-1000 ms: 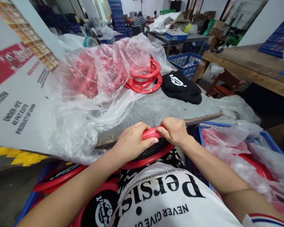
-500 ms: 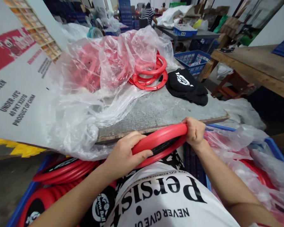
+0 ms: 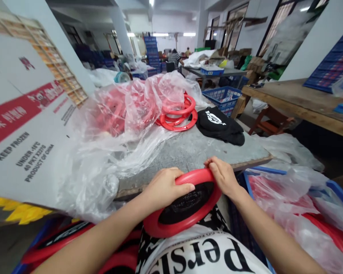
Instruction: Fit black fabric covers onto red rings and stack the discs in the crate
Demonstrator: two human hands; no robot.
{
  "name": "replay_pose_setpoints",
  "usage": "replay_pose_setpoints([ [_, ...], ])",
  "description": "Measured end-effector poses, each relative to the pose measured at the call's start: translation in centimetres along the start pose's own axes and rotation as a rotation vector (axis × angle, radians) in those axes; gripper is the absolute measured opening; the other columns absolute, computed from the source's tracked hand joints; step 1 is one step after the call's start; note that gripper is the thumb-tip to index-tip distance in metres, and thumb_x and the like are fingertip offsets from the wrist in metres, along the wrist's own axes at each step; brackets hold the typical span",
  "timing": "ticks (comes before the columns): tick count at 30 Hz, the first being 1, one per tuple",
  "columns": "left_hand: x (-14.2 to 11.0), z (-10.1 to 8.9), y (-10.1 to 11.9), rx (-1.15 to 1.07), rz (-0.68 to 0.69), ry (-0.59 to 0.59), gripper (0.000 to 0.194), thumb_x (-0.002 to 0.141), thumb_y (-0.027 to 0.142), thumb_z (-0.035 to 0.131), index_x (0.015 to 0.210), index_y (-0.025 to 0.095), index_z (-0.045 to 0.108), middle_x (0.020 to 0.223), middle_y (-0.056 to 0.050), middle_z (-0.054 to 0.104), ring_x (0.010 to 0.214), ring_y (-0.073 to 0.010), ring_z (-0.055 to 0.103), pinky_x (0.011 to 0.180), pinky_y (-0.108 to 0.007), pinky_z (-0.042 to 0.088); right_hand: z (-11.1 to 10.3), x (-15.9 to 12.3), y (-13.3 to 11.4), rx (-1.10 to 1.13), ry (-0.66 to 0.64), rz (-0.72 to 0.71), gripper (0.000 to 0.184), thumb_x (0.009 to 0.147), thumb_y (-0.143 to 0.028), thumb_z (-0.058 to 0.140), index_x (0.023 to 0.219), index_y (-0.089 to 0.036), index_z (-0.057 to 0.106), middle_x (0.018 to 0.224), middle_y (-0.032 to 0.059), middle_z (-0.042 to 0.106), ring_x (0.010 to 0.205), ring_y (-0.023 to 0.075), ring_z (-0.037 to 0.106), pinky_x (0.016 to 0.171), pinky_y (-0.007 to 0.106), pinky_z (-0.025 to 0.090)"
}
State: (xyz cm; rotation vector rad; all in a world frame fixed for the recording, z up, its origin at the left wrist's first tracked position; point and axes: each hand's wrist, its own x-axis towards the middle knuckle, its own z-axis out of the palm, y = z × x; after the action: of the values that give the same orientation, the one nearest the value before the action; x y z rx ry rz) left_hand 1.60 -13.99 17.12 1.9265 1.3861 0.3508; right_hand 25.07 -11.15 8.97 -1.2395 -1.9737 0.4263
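My left hand is closed on the upper left rim of a red throw disc with a black fabric centre, its thumb lying over the front. On the upper right rim, my right hand has its fingers curled over the edge. The disc leans against my body near the table's front edge, its black face turned up towards me. Beyond it on the grey table lie loose red plastic rings and a pile of black fabric covers with a white print.
Clear plastic bags of red rings cover the table's back left, beside a large printed carton. Below left, finished-looking red discs fill a blue crate. At right stands another blue crate with bagged red parts.
The view has tilted upward. The disc has turned so more of its black face shows, and my right hand has shifted from its right end to the upper rim.
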Motion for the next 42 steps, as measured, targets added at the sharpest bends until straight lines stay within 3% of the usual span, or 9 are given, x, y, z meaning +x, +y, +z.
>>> replay_pose_setpoints([
  [4, 1.9, 0.5, 1.7, 0.123, 0.055, -0.007, 0.030, 0.081, 0.049, 0.063, 0.076, 0.019, 0.066, 0.082, -0.004, 0.068, 0.076, -0.0218, 0.062, 0.067, -0.032, 0.039, -0.6, 1.2, -3.1, -0.254, -0.032, -0.149, 0.056, 0.106, -0.055, 0.027, 0.074, -0.020, 0.057, 0.069, 0.0034, 0.061, 0.064, 0.0168, 0.055, 0.061, 0.029, 0.032],
  [9, 2.5, 0.5, 1.6, 0.076, 0.071, -0.035, 0.032, 0.084, 0.049, 0.062, 0.092, 0.019, 0.070, 0.093, -0.006, 0.071, 0.087, -0.0249, 0.065, 0.075, -0.034, 0.044, 0.1, 1.5, -2.1, -0.334, 0.058, -0.167, 0.056, 0.107, -0.050, 0.024, 0.067, -0.020, 0.050, 0.062, 0.0026, 0.057, 0.058, 0.0154, 0.052, 0.058, 0.029, 0.028],
  [18, 1.4, 2.5, -2.9, -0.150, 0.056, 0.168, 0.030, 0.087, 0.046, 0.065, 0.098, 0.019, 0.072, 0.093, -0.003, 0.063, 0.090, -0.0208, 0.062, 0.082, -0.031, 0.046, -1.3, 1.1, 3.7, -0.261, 0.225, 0.083, 0.061, 0.105, -0.060, 0.018, 0.063, -0.023, 0.045, 0.054, 0.0018, 0.054, 0.051, 0.0182, 0.050, 0.054, 0.031, 0.029],
  [21, 1.7, 2.4, -2.6, -0.190, 0.082, 0.202, 0.031, 0.087, 0.048, 0.063, 0.089, 0.019, 0.071, 0.086, -0.002, 0.059, 0.084, -0.0193, 0.059, 0.077, -0.030, 0.044, -1.1, 1.1, 4.1, -0.191, 0.246, 0.136, 0.063, 0.103, -0.064, 0.019, 0.063, -0.023, 0.046, 0.055, 0.0027, 0.055, 0.051, 0.0189, 0.051, 0.054, 0.031, 0.030],
  [25, 2.2, 0.2, -1.4, -0.129, 0.065, 0.127, 0.034, 0.085, 0.051, 0.064, 0.077, 0.018, 0.068, 0.080, -0.001, 0.057, 0.076, -0.0168, 0.056, 0.069, -0.029, 0.039, 0.3, 0.2, 4.5, -0.030, 0.271, 0.262, 0.064, 0.100, -0.071, 0.021, 0.062, -0.023, 0.042, 0.055, 0.0012, 0.052, 0.052, 0.0170, 0.048, 0.054, 0.030, 0.031],
  [28, 3.1, -0.8, -1.2, -0.016, 0.029, 0.051, 0.034, 0.082, 0.051, 0.065, 0.074, 0.018, 0.065, 0.080, 0.000, 0.059, 0.073, -0.0161, 0.056, 0.066, -0.028, 0.035, 1.4, -1.1, 5.0, 0.096, 0.196, 0.359, 0.065, 0.099, -0.073, 0.020, 0.061, -0.023, 0.038, 0.056, 0.0008, 0.050, 0.055, 0.0167, 0.047, 0.055, 0.029, 0.034],
  [31, 4.9, -0.1, -1.0, 0.076, 0.006, -0.005, 0.032, 0.079, 0.049, 0.067, 0.072, 0.018, 0.064, 0.079, -0.001, 0.062, 0.073, -0.0165, 0.056, 0.064, -0.028, 0.033, 1.5, -1.2, 4.6, 0.119, 0.074, 0.331, 0.064, 0.100, -0.071, 0.020, 0.067, -0.022, 0.047, 0.065, 0.0028, 0.057, 0.063, 0.0190, 0.053, 0.061, 0.030, 0.038],
  [37, 8.2, 2.2, 0.8, 0.211, 0.109, -0.060, 0.029, 0.078, 0.047, 0.066, 0.070, 0.020, 0.065, 0.076, -0.002, 0.069, 0.071, -0.0192, 0.062, 0.062, -0.028, 0.033, 0.2, 1.7, 0.2, -0.202, -0.045, 0.054, 0.058, 0.104, -0.064, 0.024, 0.080, -0.022, 0.055, 0.076, 0.0034, 0.062, 0.071, 0.0195, 0.056, 0.066, 0.030, 0.033],
  [42, 8.3, 2.6, 1.5, 0.258, 0.136, -0.065, 0.030, 0.079, 0.048, 0.061, 0.069, 0.020, 0.063, 0.079, -0.006, 0.073, 0.075, -0.0241, 0.068, 0.064, -0.030, 0.038, 0.3, 2.3, -0.1, -0.309, -0.089, 0.062, 0.061, 0.105, -0.060, 0.017, 0.071, -0.022, 0.049, 0.067, 0.0020, 0.061, 0.060, 0.0172, 0.055, 0.060, 0.030, 0.026],
])
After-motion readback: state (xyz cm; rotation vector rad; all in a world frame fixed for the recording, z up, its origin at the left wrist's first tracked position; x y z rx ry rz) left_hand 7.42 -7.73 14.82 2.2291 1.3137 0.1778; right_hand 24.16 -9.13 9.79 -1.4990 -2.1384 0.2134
